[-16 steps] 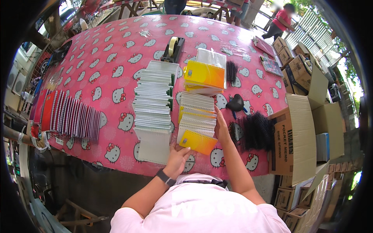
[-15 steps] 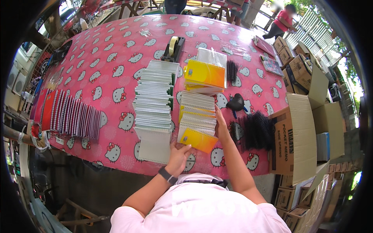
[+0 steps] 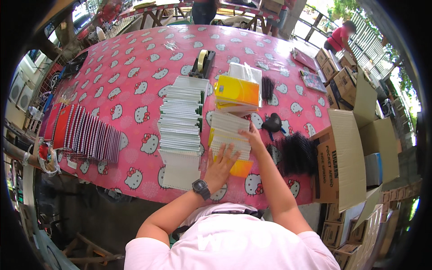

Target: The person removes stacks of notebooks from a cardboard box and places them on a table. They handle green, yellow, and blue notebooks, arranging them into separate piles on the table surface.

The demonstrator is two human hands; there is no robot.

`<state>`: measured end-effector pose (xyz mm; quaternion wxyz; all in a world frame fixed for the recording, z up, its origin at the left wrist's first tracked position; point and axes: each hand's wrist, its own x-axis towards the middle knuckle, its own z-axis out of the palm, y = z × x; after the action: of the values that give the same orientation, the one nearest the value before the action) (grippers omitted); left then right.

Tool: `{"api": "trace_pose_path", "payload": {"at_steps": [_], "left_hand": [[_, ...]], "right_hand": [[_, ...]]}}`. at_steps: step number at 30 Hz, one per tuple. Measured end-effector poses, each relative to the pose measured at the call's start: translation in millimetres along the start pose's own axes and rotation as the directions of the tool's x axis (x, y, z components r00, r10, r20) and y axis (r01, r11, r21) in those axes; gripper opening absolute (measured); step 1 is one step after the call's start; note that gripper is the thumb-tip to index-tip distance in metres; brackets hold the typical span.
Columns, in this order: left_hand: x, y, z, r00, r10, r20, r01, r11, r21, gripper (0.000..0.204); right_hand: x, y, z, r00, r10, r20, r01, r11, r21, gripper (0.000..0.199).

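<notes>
Our left hand [image 3: 220, 166] lies palm down with its fingers spread, touching the near part of a row of yellow-covered pads [image 3: 229, 123]. Our right hand [image 3: 255, 139] bends around the row's right edge, fingertips on the pages; we cannot tell whether it grips them. The pads lean in an overlapping row in front of us, mostly showing white pages with punched edges, a yellow-orange cover at the near end partly under our left hand.

Just left runs a longer row of white pads [image 3: 180, 130], hemming in that side. Beyond our row sits a pile of yellow notepads [image 3: 237, 90], with a tape dispenser [image 3: 203, 65] to its left. Right of our right forearm lie black coils [image 3: 297, 153] and a black tool with blue handles [image 3: 273, 123], then an open cardboard box [image 3: 326, 166]. Red spiral notebooks [image 3: 85, 130] stand at the far left of the pink patterned worktop [image 3: 130, 150].
</notes>
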<state>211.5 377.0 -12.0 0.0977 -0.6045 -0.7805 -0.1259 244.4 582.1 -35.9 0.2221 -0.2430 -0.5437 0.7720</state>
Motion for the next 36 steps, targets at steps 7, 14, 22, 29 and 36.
{"api": "trace_pose_path", "payload": {"at_steps": [7, 14, 22, 29, 36], "left_hand": [[21.6, -12.7, 6.8, 0.99, -0.052, -0.135, 0.046, 0.998, -0.048, 0.078], [18.1, 5.1, 1.3, 0.988, -0.122, -0.09, 0.116, 0.99, -0.075, 0.069], [47.8, -1.6, -9.9, 0.977, -0.212, 0.015, 0.212, 0.965, -0.155, 0.067], [64.3, -5.3, 4.3, 0.987, -0.162, -0.007, 0.162, 0.987, -0.017, 0.07], [92.2, -58.6, -40.5, 0.92, -0.257, -0.296, 0.061, 0.839, -0.54, 0.075]], "right_hand": [[-6.7, -3.6, -0.8, 0.992, -0.11, 0.069, 0.109, 0.994, 0.025, 0.045], [10.4, -11.9, -14.2, 0.964, 0.049, 0.262, 0.023, 0.964, -0.265, 0.032], [12.8, -10.5, -4.6, 0.999, -0.043, -0.029, 0.046, 0.993, 0.112, 0.038], [-2.5, 31.8, -38.5, 0.998, -0.06, -0.031, 0.064, 0.987, 0.145, 0.054], [-20.0, -37.9, -23.9, 0.924, -0.193, -0.33, 0.196, 0.98, -0.026, 0.045]]}}
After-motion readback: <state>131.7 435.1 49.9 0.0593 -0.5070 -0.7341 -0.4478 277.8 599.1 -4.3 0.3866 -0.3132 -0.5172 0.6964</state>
